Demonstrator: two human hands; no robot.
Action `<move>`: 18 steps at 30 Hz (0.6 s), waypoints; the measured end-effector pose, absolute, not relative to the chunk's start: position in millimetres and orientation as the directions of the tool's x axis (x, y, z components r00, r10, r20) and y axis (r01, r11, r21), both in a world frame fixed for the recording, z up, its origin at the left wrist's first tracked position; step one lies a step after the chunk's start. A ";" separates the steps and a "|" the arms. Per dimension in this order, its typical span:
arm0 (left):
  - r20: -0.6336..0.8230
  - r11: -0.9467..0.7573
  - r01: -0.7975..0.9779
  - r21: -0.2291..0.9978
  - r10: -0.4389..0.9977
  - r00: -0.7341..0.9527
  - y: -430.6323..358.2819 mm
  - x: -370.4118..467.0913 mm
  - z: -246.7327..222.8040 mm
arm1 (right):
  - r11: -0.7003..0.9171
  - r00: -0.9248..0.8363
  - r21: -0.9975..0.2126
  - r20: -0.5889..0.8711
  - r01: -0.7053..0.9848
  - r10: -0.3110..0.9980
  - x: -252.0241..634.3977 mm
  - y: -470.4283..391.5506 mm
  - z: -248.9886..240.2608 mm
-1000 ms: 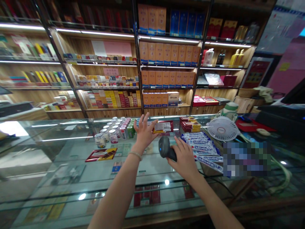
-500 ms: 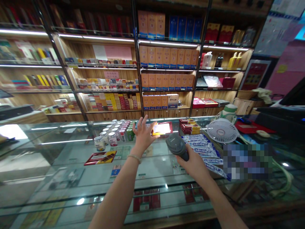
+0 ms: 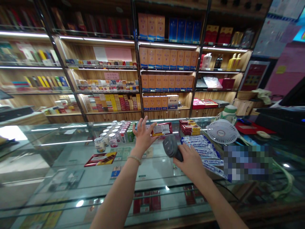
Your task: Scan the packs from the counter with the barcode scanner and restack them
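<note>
Between the thumb and index finger of my left hand point(image 3: 144, 136) is the left end of a chocolate bar point(image 3: 162, 128), its other fingers spread upward. The bar's red and yellow wrapper shows a pale back label with a barcode. My right hand point(image 3: 190, 160) is wrapped round the handle of a dark grey barcode scanner point(image 3: 170, 145), whose head is just below and in front of the bar. Another chocolate bar point(image 3: 100, 159) lies on the glass counter point(image 3: 152, 170), left of my left forearm. Right of the held bar sits a stack of chocolate bars point(image 3: 190, 128).
Several small jars point(image 3: 113, 140) stand in rows left of my left hand. Blue-and-white stick packets point(image 3: 201, 148) lie beside my right hand, with a white fan point(image 3: 222, 131) behind them. Shelves of boxes point(image 3: 169, 58) line the back wall.
The bright light over the bar's label is gone, and its barcode now shows. My right hand has shifted the scanner slightly left and turned it. My left hand stays nearly still.
</note>
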State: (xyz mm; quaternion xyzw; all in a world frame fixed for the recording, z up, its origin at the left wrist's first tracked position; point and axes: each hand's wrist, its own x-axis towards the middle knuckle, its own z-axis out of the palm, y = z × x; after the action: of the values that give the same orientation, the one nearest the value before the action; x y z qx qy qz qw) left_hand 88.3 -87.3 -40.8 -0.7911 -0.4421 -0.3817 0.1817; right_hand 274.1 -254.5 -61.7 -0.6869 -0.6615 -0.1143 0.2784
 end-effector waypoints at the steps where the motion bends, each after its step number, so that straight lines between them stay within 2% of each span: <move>1: 0.765 -0.543 0.838 0.051 0.561 0.317 -87.3 88.1 -40.8 | 0.051 0.066 -0.186 0.571 0.981 0.818 273.4 -252.2 -63.9; 4: 0.766 -0.540 0.840 0.052 0.561 0.314 -87.0 87.5 -41.1 | 0.062 0.011 -0.090 0.642 0.994 0.767 271.0 -245.5 -68.6; 10: 0.768 -0.539 0.841 0.041 0.556 0.319 -86.9 86.6 -41.6 | 0.083 -0.089 0.040 0.625 0.996 0.775 270.2 -231.0 -77.7; 18: 0.763 -0.544 0.837 0.058 0.564 0.314 -86.8 87.3 -41.8 | 0.104 -0.133 0.083 0.613 0.991 0.779 274.9 -221.1 -89.3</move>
State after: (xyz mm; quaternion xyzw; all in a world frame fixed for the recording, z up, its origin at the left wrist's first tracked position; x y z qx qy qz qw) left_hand 87.3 -86.8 -41.8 -0.7908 -0.4430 -0.3829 0.1781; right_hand 274.9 -221.1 -89.3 -0.6222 -0.7111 -0.2469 0.2151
